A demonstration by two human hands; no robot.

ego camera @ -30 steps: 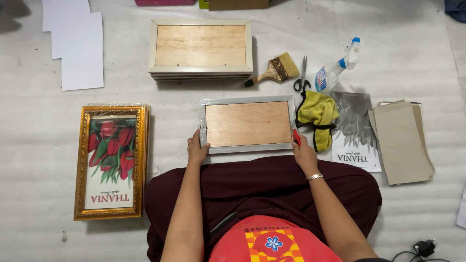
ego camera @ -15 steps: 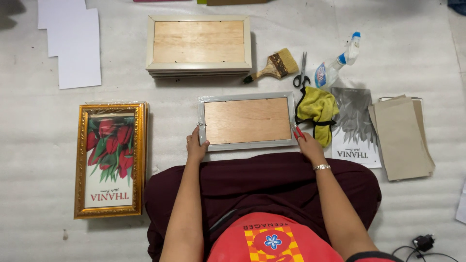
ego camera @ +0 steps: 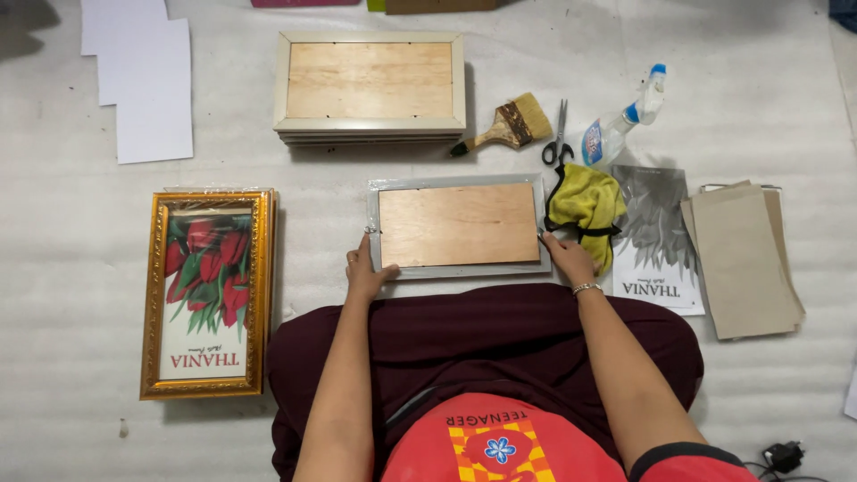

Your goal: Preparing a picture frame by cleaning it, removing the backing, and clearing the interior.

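Grey frame's (ego camera: 460,268) face hidden, downturned; cloth (ego camera: 585,205) covers scissors' (ego camera: 560,134) handles.

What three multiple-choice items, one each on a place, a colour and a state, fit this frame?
1. Where does the paintbrush lie?
A. On the gold frame
B. Between the stack of frames and the scissors
C. On the person's lap

2. What colour is the cloth?
A. Yellow
B. Blue
C. White

3. How does the grey frame lie?
A. Standing upright
B. Picture side up
C. Face down, wooden backing up

Answers:
1. B, its bristles lie just left of the scissors.
2. A, it shows yellow beside the right hand.
3. C, bare wood shows between the left hand and the right.
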